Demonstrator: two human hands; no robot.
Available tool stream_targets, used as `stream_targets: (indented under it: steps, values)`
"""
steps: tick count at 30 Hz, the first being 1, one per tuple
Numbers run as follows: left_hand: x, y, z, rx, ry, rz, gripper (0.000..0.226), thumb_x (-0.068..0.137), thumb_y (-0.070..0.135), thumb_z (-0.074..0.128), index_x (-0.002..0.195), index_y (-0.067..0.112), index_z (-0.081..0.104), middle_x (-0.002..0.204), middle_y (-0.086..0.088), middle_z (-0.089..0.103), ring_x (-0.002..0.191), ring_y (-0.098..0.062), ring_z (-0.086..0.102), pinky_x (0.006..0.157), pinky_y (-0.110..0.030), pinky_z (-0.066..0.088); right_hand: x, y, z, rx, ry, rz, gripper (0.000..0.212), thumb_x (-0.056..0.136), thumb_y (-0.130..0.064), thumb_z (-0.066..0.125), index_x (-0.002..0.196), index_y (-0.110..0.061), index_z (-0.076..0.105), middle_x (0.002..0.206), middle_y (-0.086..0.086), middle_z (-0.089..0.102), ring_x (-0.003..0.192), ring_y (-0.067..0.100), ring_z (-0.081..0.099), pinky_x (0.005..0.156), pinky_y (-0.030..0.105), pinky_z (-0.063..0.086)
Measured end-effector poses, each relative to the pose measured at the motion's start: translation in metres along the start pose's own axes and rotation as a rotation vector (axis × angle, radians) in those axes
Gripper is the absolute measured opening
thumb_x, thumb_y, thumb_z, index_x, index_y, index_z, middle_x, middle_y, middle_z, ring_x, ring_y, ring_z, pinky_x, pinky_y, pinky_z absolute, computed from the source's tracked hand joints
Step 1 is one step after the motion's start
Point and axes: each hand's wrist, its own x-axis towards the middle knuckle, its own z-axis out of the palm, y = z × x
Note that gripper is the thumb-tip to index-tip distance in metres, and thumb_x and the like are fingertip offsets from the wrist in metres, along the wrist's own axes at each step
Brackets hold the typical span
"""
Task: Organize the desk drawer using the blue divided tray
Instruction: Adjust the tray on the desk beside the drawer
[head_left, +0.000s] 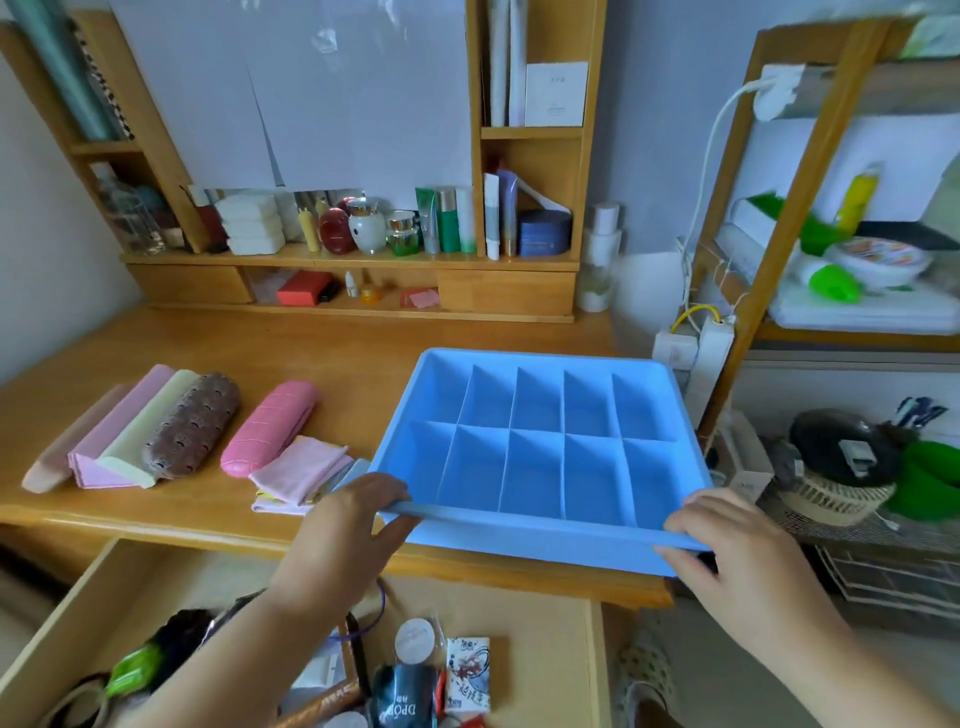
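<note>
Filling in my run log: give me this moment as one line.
stage: tray handling | left hand: grips near rim of blue divided tray | right hand: grips same rim | tray: on desk, compartments empty | drawer: open, cluttered

My two hands, bare, both forearms reaching forward from the lower edge of view.

Left hand (349, 525): my forearm enters from lower left, wrist straight; my fingers curl round the near left corner of the blue divided tray (540, 543), thumb under the rim, fingertips over it. Right hand (737, 551): my forearm enters from lower right; my fingers curl over the near right corner of the same rim, thumb along the tray's outer wall. Hands well apart.
</note>
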Motion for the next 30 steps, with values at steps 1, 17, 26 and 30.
stream_targets:
  steps: [1, 17, 26, 30]
  values:
    - [-0.004, 0.0, 0.0, 0.005, -0.004, 0.007, 0.013, 0.08, 0.018, 0.074, 0.091, 0.016, 0.069, 0.09, 0.01, 0.066, 0.08, -0.016, 0.062, 0.072, -0.031, 0.049, -0.002, -0.001, 0.002, 0.011, 0.003, -0.001, 0.026, 0.067, -0.009, 0.082, 0.067, -0.016, 0.057, 0.07, -0.012, 0.051, 0.079, 0.013, 0.056, 0.06, 0.019, 0.038]
    - [-0.158, -0.065, -0.004, 0.04, -0.032, -0.229, 0.022, 0.088, 0.015, 0.062, 0.107, 0.026, 0.06, 0.112, 0.007, 0.058, 0.08, -0.011, 0.063, 0.063, -0.031, 0.052, -0.05, -0.08, 0.073, 0.024, -0.123, -0.184, 0.012, 0.087, -0.03, 0.053, 0.084, -0.026, 0.064, 0.087, -0.013, 0.063, 0.085, 0.009, 0.056, 0.074, 0.027, 0.049]
    - [-0.223, -0.084, 0.016, -0.023, -0.101, -0.46, 0.023, 0.079, 0.005, 0.071, 0.098, 0.018, 0.067, 0.098, 0.003, 0.062, 0.075, -0.017, 0.063, 0.062, -0.035, 0.053, -0.03, -0.107, 0.19, 0.041, -0.675, 0.208, 0.073, 0.092, -0.022, 0.055, 0.149, -0.038, 0.013, 0.16, -0.007, 0.003, 0.142, 0.019, 0.025, 0.108, 0.035, 0.034]
    - [-0.221, -0.086, 0.018, 0.018, -0.123, -0.412, 0.024, 0.08, 0.008, 0.07, 0.101, 0.018, 0.067, 0.102, 0.007, 0.06, 0.078, -0.013, 0.062, 0.059, -0.028, 0.05, -0.02, -0.111, 0.201, -0.097, -0.793, 0.201, 0.081, 0.086, -0.025, 0.063, 0.15, -0.027, 0.013, 0.156, 0.0, 0.02, 0.14, 0.022, 0.026, 0.112, 0.039, 0.027]
